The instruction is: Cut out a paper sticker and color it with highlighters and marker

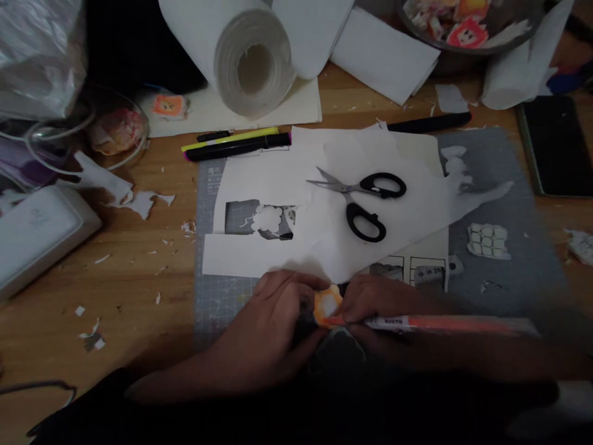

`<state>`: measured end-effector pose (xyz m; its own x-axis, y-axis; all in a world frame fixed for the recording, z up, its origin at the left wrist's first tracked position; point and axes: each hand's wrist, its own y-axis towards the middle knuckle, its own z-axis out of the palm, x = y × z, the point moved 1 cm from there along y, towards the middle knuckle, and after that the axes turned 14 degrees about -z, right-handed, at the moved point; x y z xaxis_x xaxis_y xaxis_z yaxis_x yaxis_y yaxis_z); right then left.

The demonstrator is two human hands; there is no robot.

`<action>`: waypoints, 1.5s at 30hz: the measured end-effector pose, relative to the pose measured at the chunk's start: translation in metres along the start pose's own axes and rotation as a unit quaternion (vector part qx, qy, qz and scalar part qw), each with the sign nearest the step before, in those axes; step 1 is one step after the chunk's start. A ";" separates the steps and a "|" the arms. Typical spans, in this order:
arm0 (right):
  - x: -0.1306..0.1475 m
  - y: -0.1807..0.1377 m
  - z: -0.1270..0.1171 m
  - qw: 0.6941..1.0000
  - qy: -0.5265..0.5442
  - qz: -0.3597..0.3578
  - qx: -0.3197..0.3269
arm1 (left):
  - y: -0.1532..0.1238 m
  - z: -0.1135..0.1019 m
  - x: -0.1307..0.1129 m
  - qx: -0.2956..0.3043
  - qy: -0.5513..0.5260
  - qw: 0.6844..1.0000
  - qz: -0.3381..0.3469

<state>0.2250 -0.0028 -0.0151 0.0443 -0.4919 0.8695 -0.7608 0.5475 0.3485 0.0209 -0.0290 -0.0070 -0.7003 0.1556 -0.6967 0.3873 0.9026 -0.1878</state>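
My left hand [273, 315] is closed, pinching a small paper cut-out [328, 305] with an orange edge and white middle, low on the grey cutting mat [519, 247]. My right hand [384, 306] is closed round an orange marker [445, 324], its tip against the cut-out and its barrel running off to the right. Both hands touch at the cut-out. Just above them lie white paper sheets [324, 216] with cut-out holes, and black-handled scissors [365, 201] rest open on the paper.
A paper-towel roll [252, 62] lies at the back. A yellow and a black marker [236, 145] lie beside the mat, another black pen [428, 122] further right. A bowl of cut-outs [463, 25], a phone [556, 145], a white box [41, 232] and paper scraps surround the mat.
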 end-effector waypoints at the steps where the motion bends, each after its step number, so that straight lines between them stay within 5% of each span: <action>1: -0.001 0.000 0.000 1.000 0.000 -0.004 -0.004 | 0.000 0.000 0.000 0.001 0.001 1.000 -0.001; 13: -0.006 0.002 0.001 0.999 -0.021 -0.002 -0.043 | -0.001 0.000 -0.001 -0.005 0.002 1.000 0.008; 18: 0.003 0.005 -0.004 0.992 -0.054 0.083 -0.079 | 0.001 0.001 0.001 0.003 -0.007 1.000 0.001; 22: 0.014 0.012 -0.014 0.978 -0.041 0.203 -0.025 | 0.001 0.001 0.001 0.000 -0.008 1.000 -0.001; 29: 0.017 0.013 -0.020 0.976 -0.007 0.216 -0.029 | 0.000 0.001 0.001 0.007 0.000 1.000 -0.006; 45: -0.001 0.003 0.000 1.000 -0.006 -0.017 -0.008 | 0.000 0.001 -0.001 -0.007 0.007 1.000 0.002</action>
<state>0.2233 -0.0007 -0.0147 0.0616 -0.5184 0.8529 -0.7485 0.5413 0.3831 0.0223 -0.0294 -0.0072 -0.7073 0.1641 -0.6876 0.3810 0.9078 -0.1753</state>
